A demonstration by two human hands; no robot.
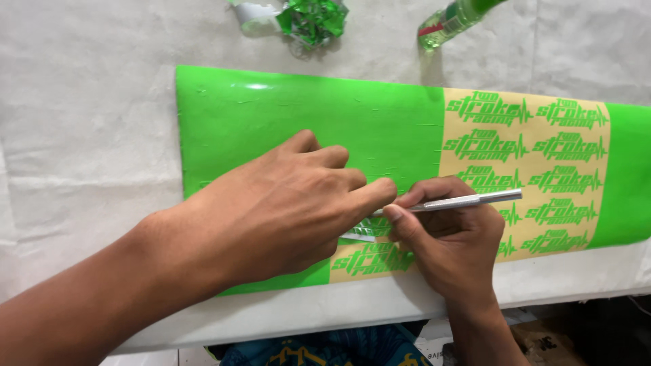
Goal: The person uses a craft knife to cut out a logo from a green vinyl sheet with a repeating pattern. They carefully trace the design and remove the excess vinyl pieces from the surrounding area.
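Note:
A long bright green vinyl sheet (271,115) lies across the white table. Its right part shows tan backing (525,152) with several green cut-out logos left on it. My left hand (285,203) rests flat on the sheet, fingertips pinching a small strip of peeled vinyl near the middle. My right hand (447,237) grips a slim silver craft knife (468,200) like a pen, its tip hidden between both hands at the edge of the peeled area.
A crumpled ball of green vinyl scrap (312,20) and a white curl of backing (254,13) lie at the far edge. A clear green bottle (451,20) lies beyond the sheet. The white paper-covered table (81,135) ends near me.

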